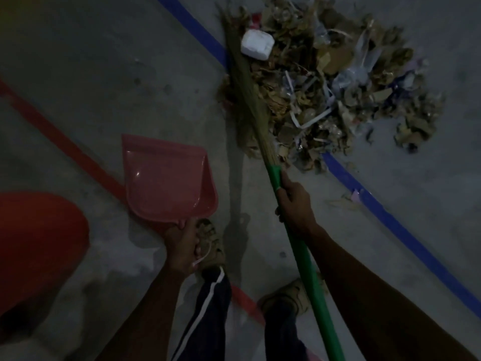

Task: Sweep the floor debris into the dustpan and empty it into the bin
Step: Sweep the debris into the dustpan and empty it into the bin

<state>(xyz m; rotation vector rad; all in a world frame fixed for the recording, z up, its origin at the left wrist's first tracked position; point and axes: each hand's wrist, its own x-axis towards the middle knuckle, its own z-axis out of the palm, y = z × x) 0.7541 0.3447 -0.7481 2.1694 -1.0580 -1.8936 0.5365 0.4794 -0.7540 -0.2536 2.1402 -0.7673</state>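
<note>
- Setting: dim industrial floor, likely a warehouse or workshop.
- Evidence: bare concrete floor (130,74); painted blue line (390,220) and red line (65,147); cardboard-scrap debris pile (325,82).

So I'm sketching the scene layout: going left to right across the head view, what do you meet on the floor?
Red bin → red floor line → pink dustpan, held by the left hand → green-handled broom, gripped by the right hand → debris pile.

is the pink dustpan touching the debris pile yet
Apart. The head view shows bare grey floor and the broom between the dustpan, held by the left hand, and the debris pile.
</note>
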